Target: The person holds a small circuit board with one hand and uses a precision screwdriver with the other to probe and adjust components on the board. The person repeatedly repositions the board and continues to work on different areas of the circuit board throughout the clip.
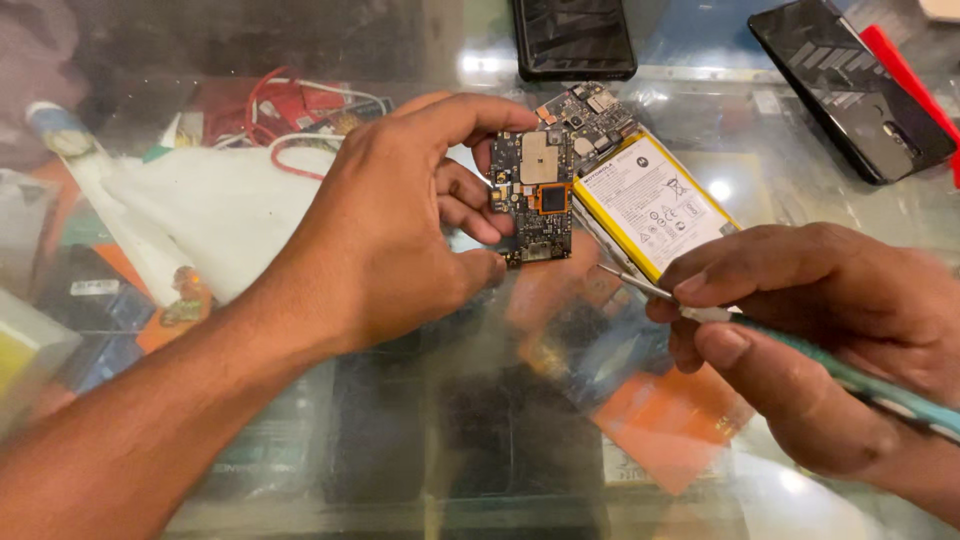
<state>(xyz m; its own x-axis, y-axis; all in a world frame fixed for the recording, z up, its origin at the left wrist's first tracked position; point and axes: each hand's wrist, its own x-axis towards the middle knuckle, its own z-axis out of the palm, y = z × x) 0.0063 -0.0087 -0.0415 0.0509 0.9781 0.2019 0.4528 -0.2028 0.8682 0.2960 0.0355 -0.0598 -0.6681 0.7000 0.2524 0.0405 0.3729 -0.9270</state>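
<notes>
Our left hand (390,220) pinches the light, fragile circuit board (533,197) by its edges, while our right hand (800,320) grips a screwdriver (780,340).

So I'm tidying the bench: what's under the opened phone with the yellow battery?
The phone lies on a glass counter. Through the glass, orange and dark packets show on a shelf below. What sits directly beneath the phone is covered by it.

A glass counter (480,500) carries everything. On it, far centre, lies a black phone (574,38); far right, another dark phone (850,85). Right of centre lies an opened phone with a yellow battery (650,203). At left lies a white cloth (210,215).
</notes>
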